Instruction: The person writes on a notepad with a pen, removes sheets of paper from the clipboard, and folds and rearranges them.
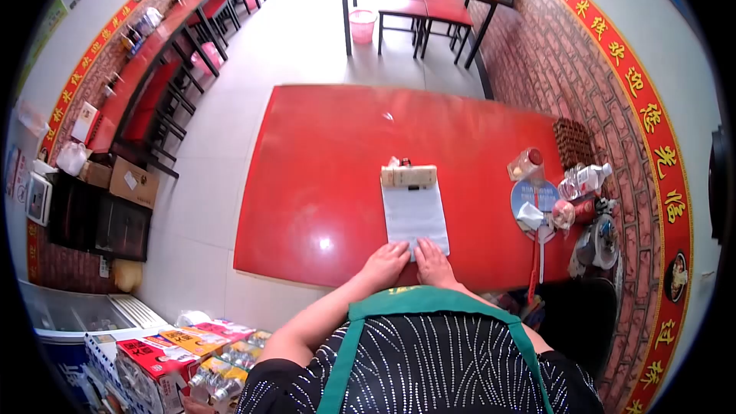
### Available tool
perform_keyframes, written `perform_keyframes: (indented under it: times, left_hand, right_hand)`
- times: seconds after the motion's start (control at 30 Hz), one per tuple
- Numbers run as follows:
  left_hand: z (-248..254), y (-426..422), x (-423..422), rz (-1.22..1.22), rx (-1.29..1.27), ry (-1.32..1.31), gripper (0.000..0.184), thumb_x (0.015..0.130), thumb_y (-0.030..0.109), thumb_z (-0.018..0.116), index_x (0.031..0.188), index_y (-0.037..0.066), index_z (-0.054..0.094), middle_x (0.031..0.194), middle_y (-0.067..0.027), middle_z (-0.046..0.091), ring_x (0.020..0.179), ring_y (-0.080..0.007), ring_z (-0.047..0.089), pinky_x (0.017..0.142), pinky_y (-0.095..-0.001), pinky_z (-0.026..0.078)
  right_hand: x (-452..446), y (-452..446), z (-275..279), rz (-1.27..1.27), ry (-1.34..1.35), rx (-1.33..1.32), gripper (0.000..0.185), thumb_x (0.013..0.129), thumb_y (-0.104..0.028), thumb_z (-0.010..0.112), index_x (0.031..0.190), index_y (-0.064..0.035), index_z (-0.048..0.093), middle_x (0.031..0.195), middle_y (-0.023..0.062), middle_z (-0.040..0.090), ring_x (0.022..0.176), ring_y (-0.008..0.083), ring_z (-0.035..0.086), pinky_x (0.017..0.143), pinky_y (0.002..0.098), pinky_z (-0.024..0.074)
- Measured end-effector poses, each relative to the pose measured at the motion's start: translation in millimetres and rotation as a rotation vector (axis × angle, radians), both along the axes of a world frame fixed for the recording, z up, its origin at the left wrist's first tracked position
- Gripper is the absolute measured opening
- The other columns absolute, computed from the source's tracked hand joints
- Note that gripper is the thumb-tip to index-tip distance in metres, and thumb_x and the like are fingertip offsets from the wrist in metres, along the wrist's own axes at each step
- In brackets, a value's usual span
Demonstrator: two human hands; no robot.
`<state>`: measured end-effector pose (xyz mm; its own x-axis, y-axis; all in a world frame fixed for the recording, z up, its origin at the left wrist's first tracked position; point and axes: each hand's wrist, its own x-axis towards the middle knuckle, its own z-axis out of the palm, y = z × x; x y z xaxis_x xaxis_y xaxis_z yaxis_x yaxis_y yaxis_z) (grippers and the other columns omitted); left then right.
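Note:
A clipboard with white paper [415, 218] lies on the red table [322, 161] in front of me. At its top, a beige strip [395, 177] sits around a dark clip [414, 186]. My left hand [389, 261] rests on the paper's near left corner, fingers laid out forward. Beside it, my right hand [433, 258] lies on the near right edge with its fingers stretched flat. The two hands are close together, and neither is lifting the paper. Anything under the fingertips is hidden.
At the table's right side are a jar with a red lid [526, 165], a round blue fan [534, 198], a plastic bottle [585, 182] and a woven basket [573, 144]. Boxed goods [165, 356] stand at my lower left. A brick-patterned wall [552, 84] runs along the right.

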<state>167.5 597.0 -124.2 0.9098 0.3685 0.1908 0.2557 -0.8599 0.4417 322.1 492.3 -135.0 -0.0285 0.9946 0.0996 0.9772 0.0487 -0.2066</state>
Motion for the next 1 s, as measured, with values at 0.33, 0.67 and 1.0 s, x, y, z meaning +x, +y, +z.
perform_keyframes:
  times: [0.33, 0.67, 1.0]
  left_hand:
    - [9, 35, 40, 0.227, 0.120, -0.002, 0.029, 0.077, 0.011, 0.047, 0.103, 0.000, 0.055, 0.122, -0.0213, 0.048, 0.117, -0.0342, 0.043, 0.098, -0.0424, 0.034]
    - [-15, 40, 41, 0.236, 0.091, -0.013, 0.040, 0.072, 0.007, 0.054, 0.111, -0.005, 0.050, 0.125, -0.0274, 0.042, 0.119, -0.0419, 0.040, 0.101, -0.0513, 0.030]
    - [-14, 52, 67, 0.384, 0.001, 0.082, 0.060, 0.075, 0.023, 0.057, 0.124, -0.007, 0.038, 0.136, -0.0270, 0.028, 0.131, -0.0384, 0.023, 0.108, -0.0477, 0.016]
  right_hand:
    - [13, 36, 38, -0.178, 0.128, -0.043, 0.037, 0.074, -0.013, 0.059, 0.108, -0.0008, 0.053, 0.117, 0.0159, 0.048, 0.111, 0.0315, 0.045, 0.095, 0.0429, 0.0362]
    - [31, 27, 23, -0.213, 0.019, -0.050, 0.047, 0.077, -0.023, 0.062, 0.117, -0.0031, 0.049, 0.128, 0.0142, 0.042, 0.126, 0.0307, 0.034, 0.106, 0.0451, 0.0250]
    - [49, 90, 6, -0.123, 0.076, 0.060, 0.049, 0.078, -0.026, 0.058, 0.120, -0.0007, 0.048, 0.133, 0.0145, 0.040, 0.127, 0.0281, 0.033, 0.108, 0.0403, 0.0222]
